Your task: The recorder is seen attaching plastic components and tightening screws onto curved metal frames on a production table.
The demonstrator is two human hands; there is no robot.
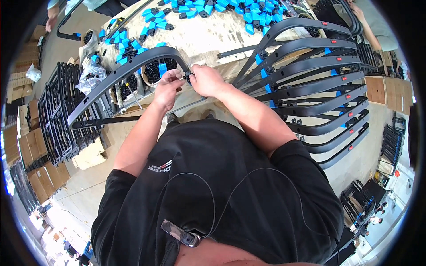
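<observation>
A black curved frame arches in front of me on the left, with its near side running along the table's edge. My right hand is wrapped round the end of this frame. Close beside it, my left hand has its fingers drawn together near the same end; whatever they pinch is too small to make out. Just behind my left hand stands an open bag of small black parts, with a blue-and-black piece at its edge.
Several black curved frames with red marks are stacked on the right. Blue-and-black pieces cover the table's far side. Bags and a wrench are at left, beside a rack of black frames. Other people's arms reach in at both far corners.
</observation>
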